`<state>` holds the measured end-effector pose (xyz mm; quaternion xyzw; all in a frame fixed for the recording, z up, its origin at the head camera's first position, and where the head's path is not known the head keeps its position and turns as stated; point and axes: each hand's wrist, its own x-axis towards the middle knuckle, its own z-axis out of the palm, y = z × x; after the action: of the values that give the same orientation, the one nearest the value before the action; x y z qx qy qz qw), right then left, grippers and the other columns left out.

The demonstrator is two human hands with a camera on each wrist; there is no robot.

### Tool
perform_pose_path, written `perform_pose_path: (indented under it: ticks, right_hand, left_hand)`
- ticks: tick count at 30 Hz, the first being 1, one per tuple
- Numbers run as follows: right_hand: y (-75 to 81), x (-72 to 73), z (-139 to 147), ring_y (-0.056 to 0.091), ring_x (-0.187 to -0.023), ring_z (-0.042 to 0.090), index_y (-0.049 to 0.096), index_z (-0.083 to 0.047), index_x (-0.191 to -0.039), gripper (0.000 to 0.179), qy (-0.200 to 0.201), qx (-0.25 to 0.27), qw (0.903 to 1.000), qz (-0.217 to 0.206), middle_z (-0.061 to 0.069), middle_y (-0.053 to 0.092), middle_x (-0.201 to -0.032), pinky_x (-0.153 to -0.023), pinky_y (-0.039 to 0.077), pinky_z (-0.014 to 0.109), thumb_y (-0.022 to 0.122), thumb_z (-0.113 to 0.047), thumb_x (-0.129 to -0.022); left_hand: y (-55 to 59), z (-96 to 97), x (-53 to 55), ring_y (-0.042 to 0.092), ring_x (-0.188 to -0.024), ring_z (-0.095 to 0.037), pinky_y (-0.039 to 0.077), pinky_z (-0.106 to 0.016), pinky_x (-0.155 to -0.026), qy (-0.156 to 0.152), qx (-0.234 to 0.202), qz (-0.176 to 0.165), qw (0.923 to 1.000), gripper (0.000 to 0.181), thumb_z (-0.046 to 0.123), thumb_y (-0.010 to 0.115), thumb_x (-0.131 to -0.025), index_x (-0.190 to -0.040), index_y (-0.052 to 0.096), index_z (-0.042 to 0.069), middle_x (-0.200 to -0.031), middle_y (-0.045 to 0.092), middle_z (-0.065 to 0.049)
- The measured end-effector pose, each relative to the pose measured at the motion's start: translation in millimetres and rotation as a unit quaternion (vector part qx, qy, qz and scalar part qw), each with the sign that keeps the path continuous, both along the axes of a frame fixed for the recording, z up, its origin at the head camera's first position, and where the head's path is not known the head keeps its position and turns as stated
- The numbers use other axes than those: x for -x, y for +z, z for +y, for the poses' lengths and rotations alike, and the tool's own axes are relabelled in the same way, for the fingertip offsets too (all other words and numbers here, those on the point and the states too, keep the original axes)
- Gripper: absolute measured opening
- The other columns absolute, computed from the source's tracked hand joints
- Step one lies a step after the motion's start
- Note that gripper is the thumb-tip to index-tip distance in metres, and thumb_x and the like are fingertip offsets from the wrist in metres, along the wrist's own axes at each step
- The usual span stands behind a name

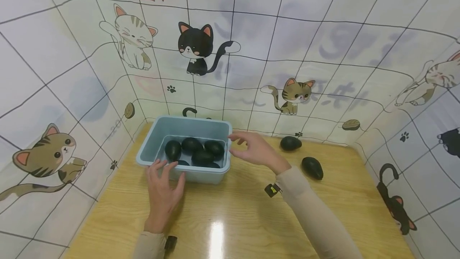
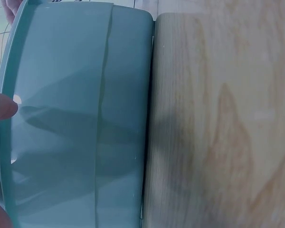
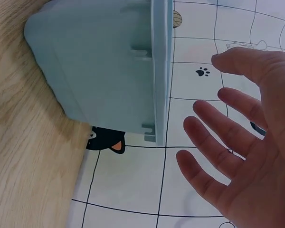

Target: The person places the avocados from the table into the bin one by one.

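Several dark avocados (image 1: 191, 145) lie in a light blue plastic bin (image 1: 203, 176) on the wooden table. At the bin's front left rim is my left hand (image 1: 163, 191), its fingers spread and relaxed. In the left wrist view the thumb (image 2: 4, 106) overlaps the rim; I cannot tell how firmly it touches. My right hand (image 1: 256, 149) hovers by the bin's right rim, fingers loosely bent. The right wrist view shows this hand (image 3: 247, 137) holding nothing, with the palm toward the bin's side wall (image 3: 99, 71).
Two loose avocados, one near the back edge (image 1: 290, 143) and one closer (image 1: 312, 168), lie on the table (image 1: 244, 219) to the right of my right hand. A cat-patterned covering (image 1: 248, 51) stands behind the table and on both sides.
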<state>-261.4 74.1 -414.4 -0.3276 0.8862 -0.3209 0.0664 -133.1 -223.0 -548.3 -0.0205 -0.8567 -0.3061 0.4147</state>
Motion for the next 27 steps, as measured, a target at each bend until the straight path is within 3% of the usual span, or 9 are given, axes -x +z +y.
perform_pose_path:
  ticks: [11, 21, 27]
  right_hand:
    - [-11.7, -1.7, 14, 0.072, -0.114, 0.029, 0.066, -0.013, -0.144, 0.048, 0.007, 0.027, 0.9996, 0.011, 0.011, 0.073, -0.135, -0.101, 0.056, 0.057, 0.073, -0.028, -0.099]
    - [-24.0, -5.9, 28, 0.071, -0.115, 0.031, 0.067, -0.014, -0.141, 0.045, -0.036, 0.039, 0.9986, 0.005, 0.01, 0.074, -0.133, -0.099, 0.057, 0.055, 0.073, -0.029, -0.099]
    - [-31.8, -8.7, 36, 0.071, -0.117, 0.027, 0.067, -0.016, -0.141, 0.043, -0.049, 0.043, 0.9979, 0.002, 0.006, 0.073, -0.137, -0.1, 0.057, 0.052, 0.072, -0.03, -0.101]
  left_hand:
    - [0.1, -1.1, 0.5, 0.047, -0.134, -0.054, 0.023, -0.08, -0.119, -0.001, 0.0, 0.002, 1.0, 0.037, 0.021, 0.079, -0.087, -0.118, 0.069, 0.003, -0.13, 0.055, -0.031]
    - [1.0, 0.1, -0.7, 0.046, -0.136, -0.053, 0.022, -0.079, -0.12, 0.001, -0.003, -0.01, 0.9999, 0.036, 0.024, 0.076, -0.09, -0.119, 0.069, 0.003, -0.132, 0.055, -0.031]
    - [-0.2, 1.1, -0.1, 0.047, -0.135, -0.053, 0.023, -0.081, -0.118, 0.001, -0.003, 0.005, 1.0, 0.037, 0.018, 0.08, -0.086, -0.118, 0.07, 0.003, -0.13, 0.056, -0.031]
